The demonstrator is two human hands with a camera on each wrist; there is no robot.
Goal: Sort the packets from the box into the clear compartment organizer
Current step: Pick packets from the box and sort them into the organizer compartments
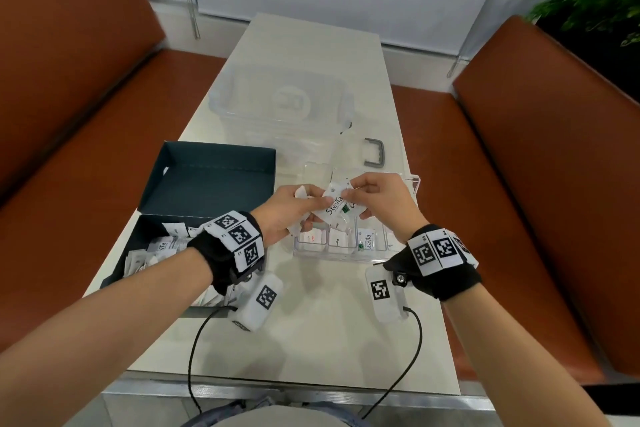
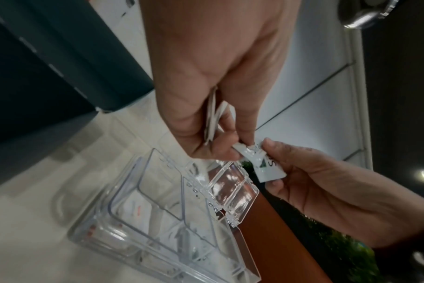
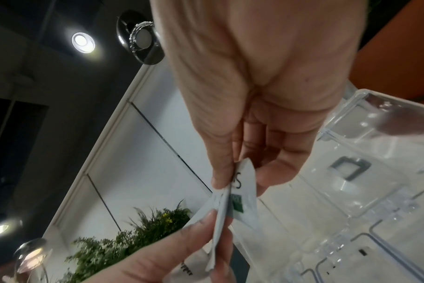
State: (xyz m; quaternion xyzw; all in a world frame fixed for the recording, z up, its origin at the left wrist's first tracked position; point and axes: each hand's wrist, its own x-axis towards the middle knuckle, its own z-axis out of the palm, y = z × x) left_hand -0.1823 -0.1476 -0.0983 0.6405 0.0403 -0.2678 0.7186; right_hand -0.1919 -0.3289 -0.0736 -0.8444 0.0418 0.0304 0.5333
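Both hands meet above the clear compartment organizer. My left hand grips a small bunch of white packets. My right hand pinches a white Stevia packet with a green square, also seen as the Stevia packet and the Stevia packet, at the edge of that bunch. The organizer holds a few packets in its front compartments, one marked Stevia. The dark teal box at the left holds several more white packets.
The organizer's clear lid stands open behind the hands. A larger clear container with a grey handle lies further back. Orange bench seats flank the pale table. Cables run off the table's near edge.
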